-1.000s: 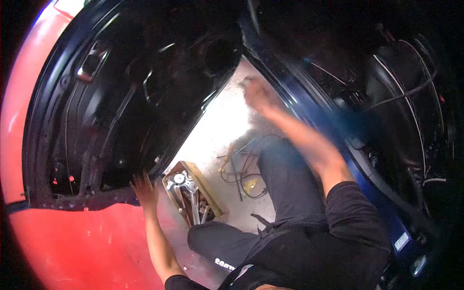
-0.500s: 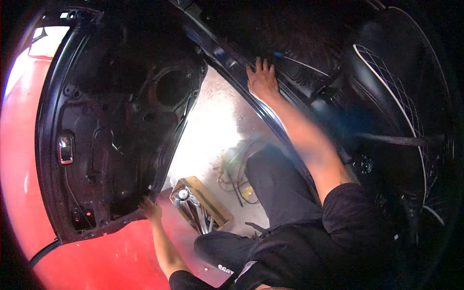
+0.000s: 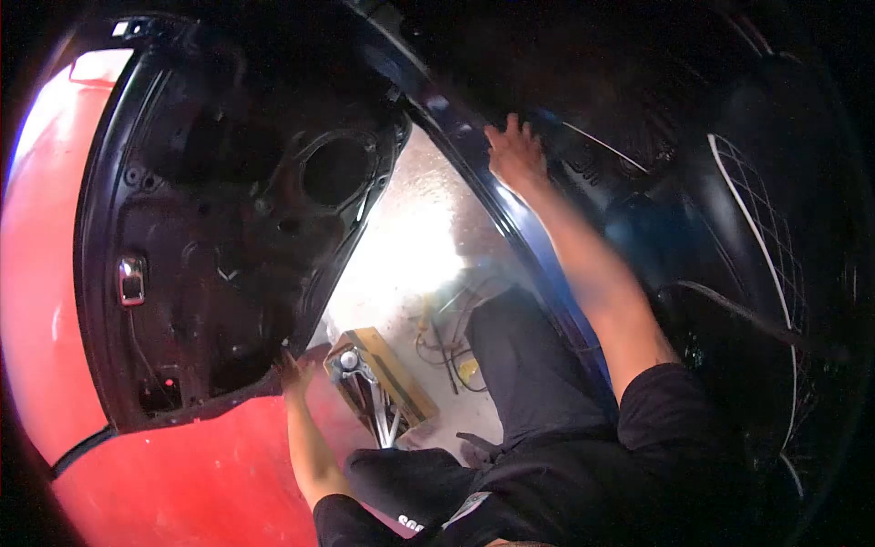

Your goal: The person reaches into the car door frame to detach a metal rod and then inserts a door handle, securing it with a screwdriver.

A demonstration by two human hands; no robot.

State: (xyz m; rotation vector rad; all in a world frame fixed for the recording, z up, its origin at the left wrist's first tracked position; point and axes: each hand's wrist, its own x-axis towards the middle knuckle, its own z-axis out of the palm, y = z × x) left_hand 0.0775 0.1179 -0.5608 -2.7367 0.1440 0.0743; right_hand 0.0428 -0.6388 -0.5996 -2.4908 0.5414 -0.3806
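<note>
On the left stands an open car door (image 3: 246,301), its dark inner panel bare, with a chrome inner handle (image 3: 132,281) and a round opening (image 3: 337,170). My left hand (image 3: 293,374) is at the door's lower edge, fingers stretched upward; whether they press on the metal is hard to see. Across the gap, my right hand (image 3: 518,159) rests on the dark blue door sill (image 3: 545,244) with its fingers spread. Neither hand shows any tool or part in it.
Between my left arm and my leg, a cardboard box (image 3: 408,390) holds metal parts (image 3: 378,401). Cables (image 3: 447,342) lie on the floor beyond it. Red bodywork (image 3: 182,474) shows below the door. A dark seat with white piping (image 3: 756,219) is inside the car.
The whole view has shifted a little. My left hand is slightly higher, still by the door's lower edge, its fingers looking more stretched. My right hand remains on the sill.
</note>
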